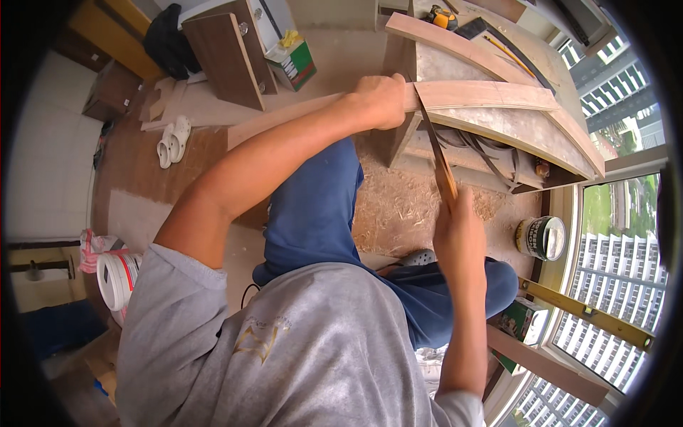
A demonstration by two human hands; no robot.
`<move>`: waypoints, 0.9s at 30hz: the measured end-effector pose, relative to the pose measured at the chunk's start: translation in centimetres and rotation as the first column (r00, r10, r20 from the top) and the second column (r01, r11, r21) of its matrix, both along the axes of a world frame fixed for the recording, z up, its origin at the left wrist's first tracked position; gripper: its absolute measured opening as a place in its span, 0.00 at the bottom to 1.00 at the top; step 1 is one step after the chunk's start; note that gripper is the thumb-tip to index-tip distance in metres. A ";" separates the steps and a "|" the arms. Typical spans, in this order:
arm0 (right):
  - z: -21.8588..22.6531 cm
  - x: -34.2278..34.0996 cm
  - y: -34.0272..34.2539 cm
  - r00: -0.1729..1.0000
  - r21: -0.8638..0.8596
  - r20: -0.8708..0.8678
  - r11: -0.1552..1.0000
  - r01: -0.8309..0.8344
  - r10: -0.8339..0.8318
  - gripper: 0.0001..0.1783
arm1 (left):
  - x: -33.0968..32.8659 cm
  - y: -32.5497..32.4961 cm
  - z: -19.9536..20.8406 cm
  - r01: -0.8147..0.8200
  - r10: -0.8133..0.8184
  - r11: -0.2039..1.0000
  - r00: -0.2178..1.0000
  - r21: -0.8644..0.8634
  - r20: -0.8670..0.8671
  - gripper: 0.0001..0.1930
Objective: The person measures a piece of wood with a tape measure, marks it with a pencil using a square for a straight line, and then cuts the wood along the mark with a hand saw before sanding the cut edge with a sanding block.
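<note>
My left hand (382, 103) is closed around a long, pale, slightly curved wooden strip (491, 95). The strip runs behind my left forearm on one side and lies over the corner of a low wooden cabinet frame (405, 139) on the other. In my right hand (459, 224) is a wooden-handled tool with a long, narrow dark blade (432, 135); whether it is a saw or a file I cannot tell. Its blade crosses the strip's edge just right of my left hand, and my right fist wraps the handle.
Another curved strip (462, 41) lies on the cabinet, with a yellow-black tape measure (442, 18) behind it. Shavings (388, 206) cover the floor. A tub (541, 238) and a spirit level (587, 313) are by the right window. White clogs (173, 142) and a bucket (117, 280) are left.
</note>
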State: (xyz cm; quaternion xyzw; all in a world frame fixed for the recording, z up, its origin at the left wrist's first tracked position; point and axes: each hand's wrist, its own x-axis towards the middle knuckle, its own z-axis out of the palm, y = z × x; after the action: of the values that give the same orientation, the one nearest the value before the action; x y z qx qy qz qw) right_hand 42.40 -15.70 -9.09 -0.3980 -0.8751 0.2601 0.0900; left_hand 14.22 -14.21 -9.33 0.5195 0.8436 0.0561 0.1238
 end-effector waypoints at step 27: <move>0.9 1.2 -2.1 0.999 -0.019 -0.031 1.000 0.018 -0.019 0.11 | -0.5 -0.3 -0.2 0.008 -0.008 1.000 1.000 0.010 0.002 0.22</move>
State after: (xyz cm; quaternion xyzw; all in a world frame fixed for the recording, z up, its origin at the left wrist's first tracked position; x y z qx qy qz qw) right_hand 43.56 -17.79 -8.21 -0.4029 -0.8675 0.2733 0.1024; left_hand 13.75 -14.54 -9.51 0.5236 0.8410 0.0601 0.1223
